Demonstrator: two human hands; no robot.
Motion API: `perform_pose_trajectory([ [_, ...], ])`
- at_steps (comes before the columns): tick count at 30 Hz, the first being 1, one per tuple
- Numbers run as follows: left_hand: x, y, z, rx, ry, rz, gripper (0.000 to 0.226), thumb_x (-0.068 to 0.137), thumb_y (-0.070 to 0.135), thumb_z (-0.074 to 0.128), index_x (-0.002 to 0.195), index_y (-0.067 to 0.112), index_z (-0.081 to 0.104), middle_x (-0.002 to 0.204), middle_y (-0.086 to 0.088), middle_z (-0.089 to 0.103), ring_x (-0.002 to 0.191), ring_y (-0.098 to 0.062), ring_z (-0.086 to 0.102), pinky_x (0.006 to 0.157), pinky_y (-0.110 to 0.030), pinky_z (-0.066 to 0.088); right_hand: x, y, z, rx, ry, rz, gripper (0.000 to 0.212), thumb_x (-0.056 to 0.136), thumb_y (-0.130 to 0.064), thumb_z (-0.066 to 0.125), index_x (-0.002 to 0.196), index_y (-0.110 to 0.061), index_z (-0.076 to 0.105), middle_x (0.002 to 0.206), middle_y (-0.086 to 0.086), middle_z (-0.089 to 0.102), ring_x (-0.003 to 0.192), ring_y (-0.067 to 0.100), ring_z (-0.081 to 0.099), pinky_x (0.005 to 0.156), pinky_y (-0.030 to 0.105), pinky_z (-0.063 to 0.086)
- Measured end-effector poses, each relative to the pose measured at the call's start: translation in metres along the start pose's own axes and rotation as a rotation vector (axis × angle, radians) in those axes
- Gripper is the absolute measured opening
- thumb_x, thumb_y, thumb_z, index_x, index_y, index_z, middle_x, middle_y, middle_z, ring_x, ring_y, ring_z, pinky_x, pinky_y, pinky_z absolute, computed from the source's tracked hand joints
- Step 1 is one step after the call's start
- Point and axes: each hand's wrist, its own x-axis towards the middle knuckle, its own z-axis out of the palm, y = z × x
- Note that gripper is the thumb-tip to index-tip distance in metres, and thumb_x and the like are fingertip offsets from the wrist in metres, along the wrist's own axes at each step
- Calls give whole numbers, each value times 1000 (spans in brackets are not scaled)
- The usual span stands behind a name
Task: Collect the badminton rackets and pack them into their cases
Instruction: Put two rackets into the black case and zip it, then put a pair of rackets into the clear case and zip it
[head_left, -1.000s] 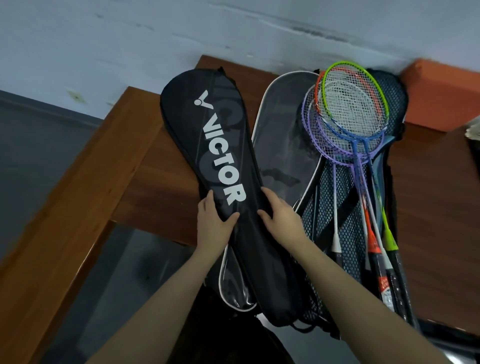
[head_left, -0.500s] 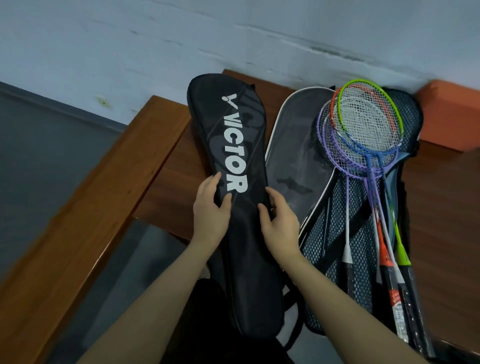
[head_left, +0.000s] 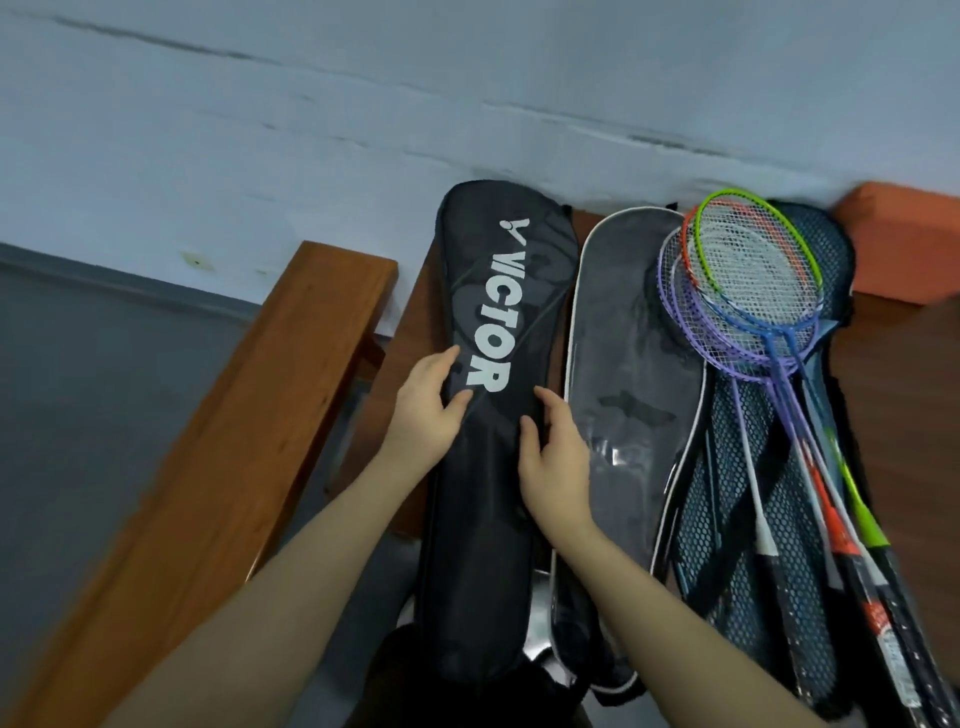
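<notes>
Wall (head_left: 363, 104), pale blue and cracked, fills more of my view than a second ago. On the brown wooden tabletop (head_left: 893, 405) the black zipped VICTOR racket case (head_left: 498, 467) now lies straighter, beside the grey open case (head_left: 634, 395) and coloured badminton rackets (head_left: 753, 291). My left hand (head_left: 426, 415) and right hand (head_left: 556, 457) rest on it, each grip released, fingers flat.

two bare forearms with no sleeves, left hand (head_left: 423, 415) and right hand (head_left: 553, 462) without rings or gloves.
</notes>
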Motion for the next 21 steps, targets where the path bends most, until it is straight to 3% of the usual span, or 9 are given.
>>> perform_pose_trajectory([
  [4,5,-32,-3,84,-114,-81,62,88,13,60,141,2,31,132,-14,42,123,-22,43,100,-15,25,-2,4,26,26,-19,74,39,94,-17,48,133,-21,41,115,-3,62,98,11,60,88,31,51],
  [6,10,-45,-3,119,-171,-92,65,87,17,61,142,3,30,132,-13,40,121,-24,44,105,-23,29,-4,8,37,24,-27,110,41,94,-15,49,133,-22,40,112,-2,62,91,8,59,82,24,51],
  [8,14,-56,-2,210,-246,-122,67,88,25,60,143,5,26,134,-12,38,120,-26,44,106,-38,33,-2,11,46,1,-35,132,45,92,-13,51,135,-21,37,121,-2,57,99,10,58,86,26,50],
  [10,13,-65,1,430,-309,-106,67,90,33,55,143,6,25,138,-13,35,122,-29,40,104,-41,33,2,16,55,-84,-59,158,50,91,-13,53,137,-18,35,128,2,49,105,15,55,87,28,48],
  [12,9,-73,1,617,-331,-11,65,89,37,55,139,4,33,138,-15,38,120,-33,40,96,-43,36,7,20,60,-216,-78,182,51,91,-16,55,138,-14,35,126,7,48,103,22,56,84,32,48],
  [16,4,-81,1,682,-284,136,57,73,27,74,118,-4,56,120,-24,57,104,-40,56,80,-46,48,14,27,55,-397,-104,125,52,90,-25,58,136,-11,39,118,9,52,101,26,55,85,41,48],
  [21,1,-56,13,615,-244,235,48,70,21,76,111,1,60,117,-21,59,105,-37,57,81,-45,48,16,31,25,-315,-106,136,39,93,-26,53,128,-10,49,121,6,50,108,21,53,91,38,47],
])
